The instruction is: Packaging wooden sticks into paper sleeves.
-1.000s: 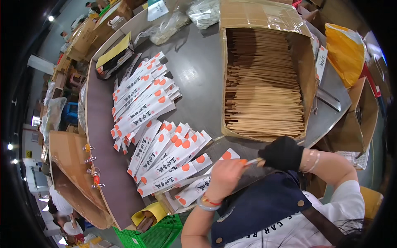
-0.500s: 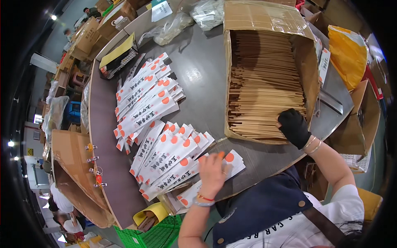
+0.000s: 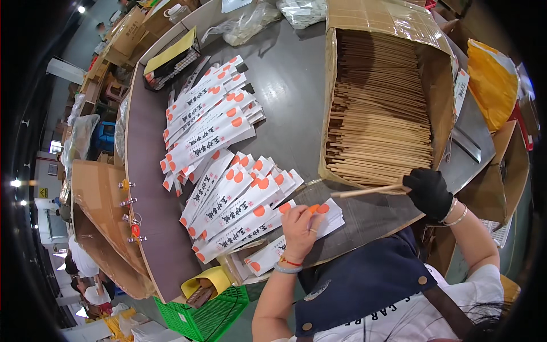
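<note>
Right hand (image 3: 427,191), black-gloved: closed on pale, slender wooden sticks (image 3: 367,192), count unclear, free ends toward left hand (image 3: 298,229). Left, orange-tipped finger: touching stacked white paper sleeves with orange-red dots (image 3: 331,224); grip cannot be told. Beyond: brown cardboard box (image 3: 382,16) of similar sticks; grey tabletop (image 3: 290,85).

Pic fairly bright, light even over the table (image 3: 285,125), w/ a pale glare patch nr the top middle. Sticks (image 3: 379,137) well lit at the lower end, in dark shadow at the upper end under the box (image 3: 382,16) flap. Small lamps (image 3: 15,183) flare far L. Sleeves (image 3: 208,142) crisp; L bkgd soft. Fisheye bends edges; corners black.
</note>
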